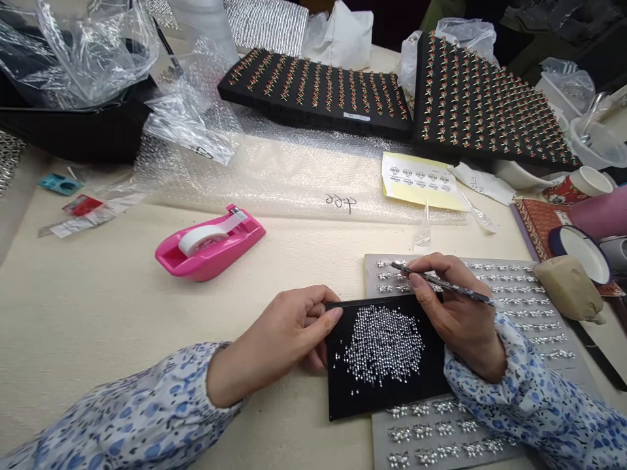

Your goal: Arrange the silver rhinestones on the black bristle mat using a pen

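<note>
My left hand (289,329) grips the left edge of a small black tray (343,391), thumb on its top rim. A heap of tiny silver rhinestones (382,343) lies on the tray. My right hand (453,310) pinches a thin dark pick tool (441,282), its tip pointing left over a grey board (539,307) lined with rows of silver star-shaped pieces. The black tray rests partly on this grey board. Both forearms wear blue floral sleeves.
A pink tape dispenser (210,243) sits left of centre. Bubble wrap (294,176) and a yellow label sheet (418,181) lie behind. Two black display boards (318,85) (490,98) of red-green pins stand at the back. A lump of putty (568,287) and cups are at right.
</note>
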`<action>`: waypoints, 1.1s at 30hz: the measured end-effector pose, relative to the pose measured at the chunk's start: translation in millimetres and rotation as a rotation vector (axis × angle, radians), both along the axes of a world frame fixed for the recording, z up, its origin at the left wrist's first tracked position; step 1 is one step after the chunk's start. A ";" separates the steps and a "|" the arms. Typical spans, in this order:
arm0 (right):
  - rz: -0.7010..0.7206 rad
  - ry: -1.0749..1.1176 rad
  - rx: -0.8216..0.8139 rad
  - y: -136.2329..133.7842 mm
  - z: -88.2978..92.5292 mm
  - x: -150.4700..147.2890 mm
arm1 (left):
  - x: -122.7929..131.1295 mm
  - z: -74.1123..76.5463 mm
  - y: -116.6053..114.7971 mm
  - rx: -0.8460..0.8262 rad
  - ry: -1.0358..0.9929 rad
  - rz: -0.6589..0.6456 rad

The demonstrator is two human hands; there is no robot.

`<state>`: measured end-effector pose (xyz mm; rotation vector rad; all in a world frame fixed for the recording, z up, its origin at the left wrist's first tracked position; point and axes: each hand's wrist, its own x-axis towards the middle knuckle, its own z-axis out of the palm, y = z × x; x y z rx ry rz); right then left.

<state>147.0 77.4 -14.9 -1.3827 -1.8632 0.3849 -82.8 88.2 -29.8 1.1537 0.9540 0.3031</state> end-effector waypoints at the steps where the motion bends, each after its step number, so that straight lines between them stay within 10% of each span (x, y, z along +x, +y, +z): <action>1: -0.004 0.037 -0.013 -1.9 3.4 0.9 | -0.3 0.1 -0.3 0.003 0.000 0.001; 8: 0.125 0.137 -0.347 -11.7 38.9 10.5 | -1.9 1.7 -0.1 -0.016 0.024 0.001; 17: 0.302 0.267 -0.167 -6.7 0.9 1.3 | -1.5 3.5 0.9 -0.038 0.024 0.011; 33: 0.389 0.222 -0.156 -4.9 1.9 -1.6 | -0.7 2.8 0.6 -0.032 -0.003 0.026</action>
